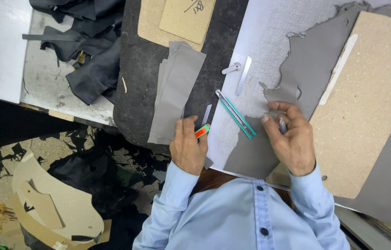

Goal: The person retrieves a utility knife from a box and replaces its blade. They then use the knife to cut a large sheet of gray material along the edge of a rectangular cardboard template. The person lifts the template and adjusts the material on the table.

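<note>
As the head view shows, we find the left hand (187,149) at lower centre, fingers clamped on an orange-and-green utility knife (203,130) whose blade points up the frame. The right hand (290,139), right of it, pinches a small metal piece (282,125) over the grey leather sheet (313,65). A teal-edged ruler (235,114) lies diagonally between both hands, nearer the knife.

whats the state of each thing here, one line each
left hand: shut on orange knife, blade out
right hand: pinching grey sheet edge, small metal piece between fingers
green knife: lying loose on white board
grey strips: stacked flat
template: flat on grey sheet
</note>
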